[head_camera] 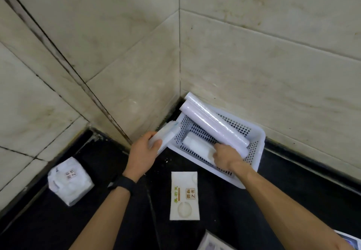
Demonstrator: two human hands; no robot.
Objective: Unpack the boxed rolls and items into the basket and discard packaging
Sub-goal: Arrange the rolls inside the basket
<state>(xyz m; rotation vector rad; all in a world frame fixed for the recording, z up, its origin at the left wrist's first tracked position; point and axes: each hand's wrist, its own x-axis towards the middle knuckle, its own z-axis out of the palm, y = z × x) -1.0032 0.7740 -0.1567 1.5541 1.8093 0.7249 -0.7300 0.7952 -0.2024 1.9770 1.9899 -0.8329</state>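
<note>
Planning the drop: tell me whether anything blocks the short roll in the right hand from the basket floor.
Nothing visible does. The right hand holds the short roll low inside the basket. The two long rolls lie along its far side; the left hand holds a flat pack outside the left rim.

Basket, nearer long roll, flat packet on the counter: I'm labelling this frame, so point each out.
Basket (pixel 261 136): head view, rim at its right corner.
Nearer long roll (pixel 213 121): head view, middle of its length.
Flat packet (pixel 184 196): head view, centre of its printed face.
</note>
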